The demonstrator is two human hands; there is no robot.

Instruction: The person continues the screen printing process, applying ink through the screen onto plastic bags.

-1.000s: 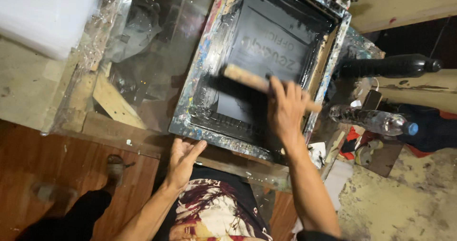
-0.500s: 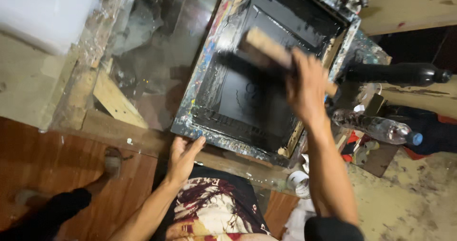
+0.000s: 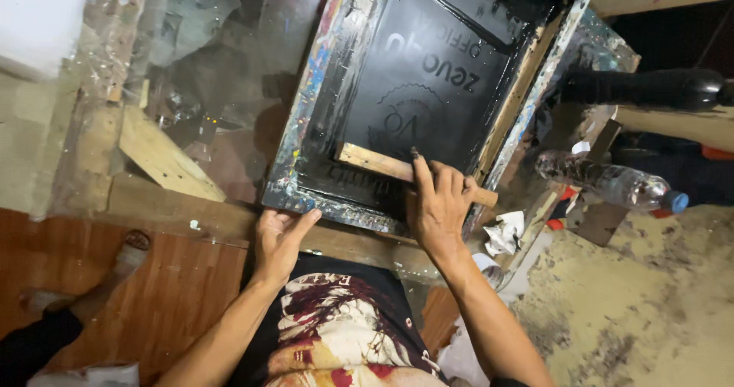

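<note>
- Hands first: the left hand lies flat, fingers spread, pressing the near rim of the paint-spattered screen frame.
- The right hand grips the wooden squeegee, fingers curled over it, at the near end of the black inked mesh.
- Uneven pressure could streak the ink; a slipping frame could smear the print.
- Right of the frame lie a clear plastic bottle with a blue cap and a long black cylinder.

Black print screen centre; clear plastic bottle right.
</note>
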